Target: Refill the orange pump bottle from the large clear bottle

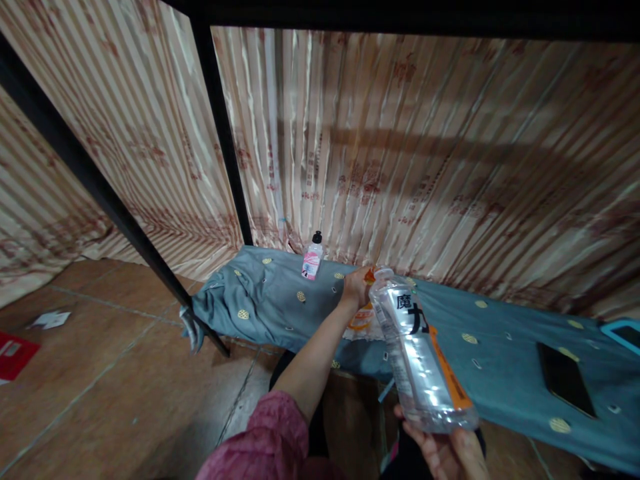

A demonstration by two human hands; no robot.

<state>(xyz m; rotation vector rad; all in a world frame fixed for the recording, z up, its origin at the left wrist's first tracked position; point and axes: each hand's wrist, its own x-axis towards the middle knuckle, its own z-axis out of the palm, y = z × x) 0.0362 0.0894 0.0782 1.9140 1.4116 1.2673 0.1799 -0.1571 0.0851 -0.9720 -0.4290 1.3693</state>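
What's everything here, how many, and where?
Large bottle: 1, clear, right hand
Small bottle: 1, pink, on cloth
Orange piece: 1, orange, left fingertips
Wrapper, apparently: 1, orange, on cloth
Phone: 1, black, on cloth
Rimmed object: 1, blue, right edge
Cloth: 1, grey-blue, below curtain
Curtain: 1+, beige, behind
Frame: 1, black, left, top
Red item: 1, red, floor
Paper: 1+, white, floor
Floor: 1, brown, below
Sleeve: 1, pink, foreground
Left hand: 1, bare, bottle's neck
Right hand: 1, bare, bottle's base

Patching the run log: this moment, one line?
right hand: holds clear plastic bottle by base | left hand: at small orange item beside bottle neck
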